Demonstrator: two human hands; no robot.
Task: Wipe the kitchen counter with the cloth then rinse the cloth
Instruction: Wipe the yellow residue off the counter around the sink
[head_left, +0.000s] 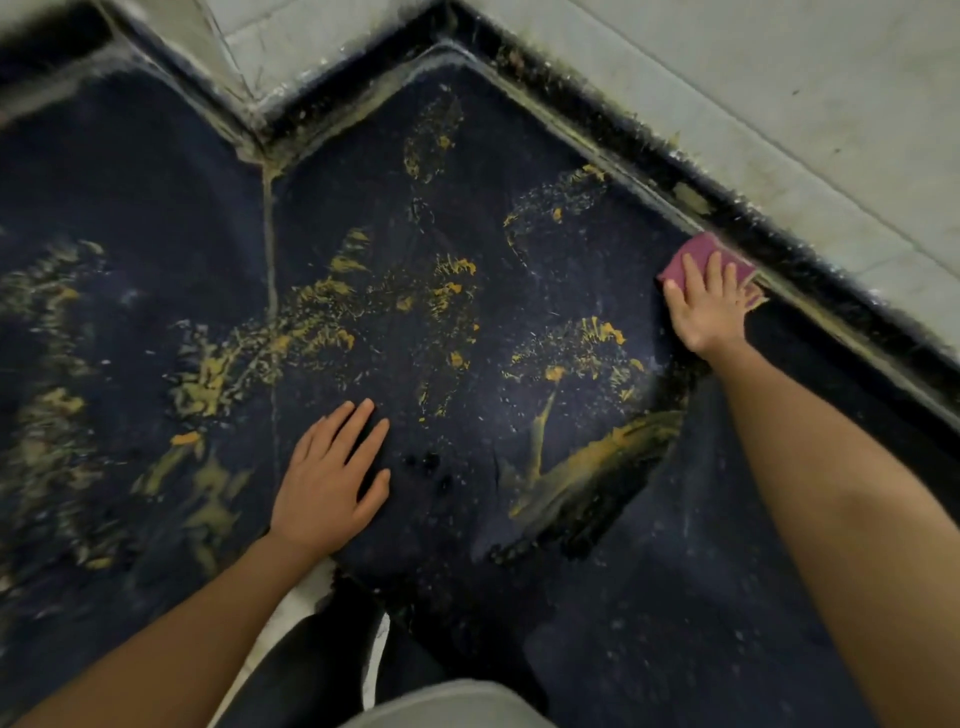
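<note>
Wiping is the step in hand, and by my reading it is far from done: yellow smears (587, 467) lie across most of the dark kitchen counter (675, 597), thickest from five o'clock round to nine. The maroon cloth (696, 254) sits at two o'clock, hard against the grimy back edge below the tiled wall (779, 104). The right hand (706, 306) presses it flat, fingers (714, 270) straight and slightly spread over the top, not curled round it; the thumb's tip meets the cloth's left edge, though motion blur makes that hard to confirm. The left hand (324, 488) rests at seven o'clock, palm down on bare counter, fingers extended and holding nothing, apparently as a brace. The next move likely calls for a firm pull from the edge toward six o'clock, through the heavy streak. Rinsing comes later; no sink shows.
</note>
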